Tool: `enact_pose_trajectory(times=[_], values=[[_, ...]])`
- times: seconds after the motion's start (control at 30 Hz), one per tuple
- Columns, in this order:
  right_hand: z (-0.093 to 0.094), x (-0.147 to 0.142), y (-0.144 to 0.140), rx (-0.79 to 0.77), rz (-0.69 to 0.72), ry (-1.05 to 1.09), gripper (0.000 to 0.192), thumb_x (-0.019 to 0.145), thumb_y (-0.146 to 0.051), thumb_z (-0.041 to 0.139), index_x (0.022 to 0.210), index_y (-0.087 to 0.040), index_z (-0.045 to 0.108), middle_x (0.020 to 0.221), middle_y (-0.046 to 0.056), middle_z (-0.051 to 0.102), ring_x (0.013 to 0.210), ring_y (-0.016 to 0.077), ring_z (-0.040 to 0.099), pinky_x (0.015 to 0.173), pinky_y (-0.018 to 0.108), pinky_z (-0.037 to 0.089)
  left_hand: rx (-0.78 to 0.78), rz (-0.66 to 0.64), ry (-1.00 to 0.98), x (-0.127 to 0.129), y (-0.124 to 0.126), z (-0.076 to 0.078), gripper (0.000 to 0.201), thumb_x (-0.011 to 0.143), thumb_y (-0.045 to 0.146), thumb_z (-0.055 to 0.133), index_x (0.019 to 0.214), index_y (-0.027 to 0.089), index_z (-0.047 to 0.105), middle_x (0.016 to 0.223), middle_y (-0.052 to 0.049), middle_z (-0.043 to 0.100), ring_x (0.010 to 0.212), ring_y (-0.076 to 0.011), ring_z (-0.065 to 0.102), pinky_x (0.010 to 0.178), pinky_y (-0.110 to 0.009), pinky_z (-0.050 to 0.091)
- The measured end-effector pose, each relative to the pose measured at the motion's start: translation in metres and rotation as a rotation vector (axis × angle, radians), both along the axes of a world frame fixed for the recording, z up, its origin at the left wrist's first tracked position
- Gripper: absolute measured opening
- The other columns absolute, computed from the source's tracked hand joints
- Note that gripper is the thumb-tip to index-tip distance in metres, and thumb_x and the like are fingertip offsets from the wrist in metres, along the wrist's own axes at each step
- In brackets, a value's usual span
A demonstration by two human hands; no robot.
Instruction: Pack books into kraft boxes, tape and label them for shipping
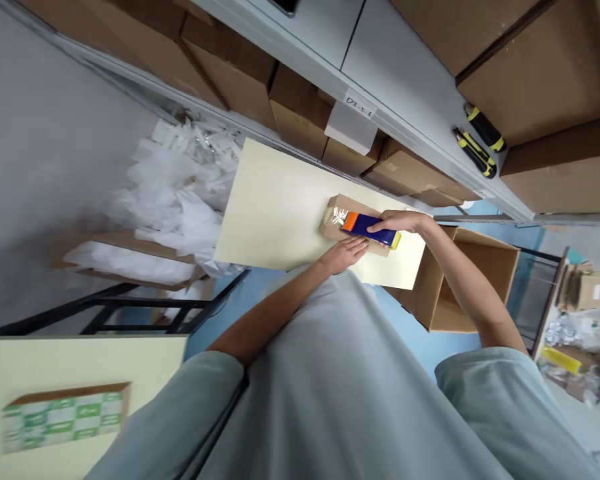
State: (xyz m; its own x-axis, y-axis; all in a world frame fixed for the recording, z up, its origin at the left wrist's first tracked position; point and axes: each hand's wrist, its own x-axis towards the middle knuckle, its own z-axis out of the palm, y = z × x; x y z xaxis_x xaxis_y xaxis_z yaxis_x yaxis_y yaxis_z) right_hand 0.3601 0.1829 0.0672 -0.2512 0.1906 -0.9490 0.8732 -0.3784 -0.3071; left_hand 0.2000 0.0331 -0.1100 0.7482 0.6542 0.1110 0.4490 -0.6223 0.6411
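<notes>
Nearest me, my left hand (347,253) lies flat, fingers spread, pressing the near edge of a small cardboard box (341,221) on the cream worktop (275,213). Just beyond, my right hand (397,221) has its fingers closed around a blue and orange tape dispenser (371,229) resting on the box's top. I judge the box could skid toward the shelf (405,107) behind if that flat hand eases off.

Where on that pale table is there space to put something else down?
The pale table is bare across its whole left and middle part, from the heap of white plastic bags up to the small cardboard box. The right end is crowded: both the left hand and right hand press on that box with a blue tape dispenser.
</notes>
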Motion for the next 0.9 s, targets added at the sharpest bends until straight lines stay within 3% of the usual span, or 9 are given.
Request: enact_pose_trajectory(times=[0.07,0.17,0.23,0.3,0.37,0.53,0.7,0.8,0.9], values=[[-0.007,0.005,0.0,0.03,-0.01,0.026,0.036,0.084,-0.052,0.09,0.089,-0.019,0.075,0.092,0.009,0.08,0.085,0.0222,0.071,0.078,0.029,0.057,-0.021,0.014,-0.003,-0.022,-0.011,0.006,0.043,0.112,0.011,0.042,0.14,0.017,0.074,0.149,-0.012,0.075,0.146,-0.022,0.067,0.124,-0.041,0.054],[-0.015,0.01,0.0,0.042,-0.017,0.048,0.032,0.083,-0.045,0.091,0.097,-0.02,0.078,0.097,0.009,0.082,0.089,0.0241,0.074,0.081,0.03,0.058,-0.063,0.237,0.087,-0.058,-0.005,0.025,0.045,0.113,0.031,0.053,0.154,0.017,0.065,0.157,-0.017,0.068,0.154,-0.0273,0.06,0.13,-0.045,0.048],[-0.019,0.011,0.0,0.038,-0.007,0.06,0.034,0.085,-0.047,0.09,0.1,-0.019,0.079,0.099,0.01,0.082,0.093,0.0253,0.076,0.083,0.031,0.059,-0.064,0.324,0.177,-0.074,0.018,0.037,0.092,0.1,0.053,0.076,0.172,0.01,0.041,0.175,-0.026,0.045,0.169,-0.0383,0.037,0.139,-0.054,0.032],[-0.023,0.012,0.0,0.061,0.03,0.048,0.035,0.087,-0.048,0.088,0.101,-0.017,0.079,0.101,0.01,0.082,0.097,0.0261,0.077,0.086,0.031,0.06,-0.078,0.227,0.255,-0.078,0.048,0.043,0.14,0.081,0.065,0.091,0.18,0.005,0.013,0.185,-0.029,0.017,0.175,-0.0442,0.01,0.142,-0.06,0.013],[-0.024,0.011,0.0,0.104,0.073,0.014,0.034,0.089,-0.046,0.087,0.102,-0.016,0.079,0.102,0.01,0.082,0.101,0.0271,0.077,0.09,0.032,0.06,-0.116,0.094,0.337,-0.072,0.075,0.04,0.158,0.072,0.068,0.095,0.18,0.004,-0.002,0.187,-0.028,0.002,0.175,-0.0443,-0.004,0.142,-0.06,0.001],[-0.027,0.005,-0.002,0.107,0.107,-0.008,0.029,0.094,-0.039,0.083,0.104,-0.012,0.077,0.098,0.011,0.08,0.1,0.0287,0.078,0.088,0.033,0.062,-0.168,0.03,0.545,-0.053,0.094,0.021,0.154,0.074,0.065,0.09,0.178,-0.004,-0.001,0.186,-0.032,0.001,0.175,-0.0467,-0.008,0.141,-0.059,-0.005],[-0.07,0.013,0.001,0.068,0.021,0.11,0.038,0.102,-0.044,0.077,0.1,-0.005,0.073,0.099,0.01,0.075,0.112,0.0332,0.078,0.088,0.037,0.063,-0.173,0.017,0.606,-0.055,0.086,0.013,0.144,0.08,0.061,0.084,0.176,-0.008,0.002,0.184,-0.037,0.002,0.174,-0.0502,-0.007,0.14,-0.064,0.001],[-0.093,0.049,0.001,0.182,0.017,0.097,0.048,0.108,-0.05,0.067,0.102,-0.003,0.072,0.105,0.009,0.073,0.123,0.0377,0.075,0.092,0.041,0.062,-0.183,0.02,0.621,-0.055,0.087,0.014,0.142,0.081,0.063,0.081,0.176,-0.009,0.003,0.184,-0.038,0.002,0.174,-0.0517,-0.004,0.139,-0.066,0.003],[-0.084,0.114,-0.01,0.198,0.07,0.09,0.056,0.108,-0.057,0.066,0.102,-0.002,0.073,0.111,0.01,0.074,0.126,0.0384,0.074,0.096,0.043,0.061,-0.196,0.027,0.613,-0.051,0.087,0.018,0.14,0.083,0.067,0.077,0.175,-0.009,0.005,0.183,-0.04,0.005,0.173,-0.0536,-0.001,0.138,-0.069,0.006]])
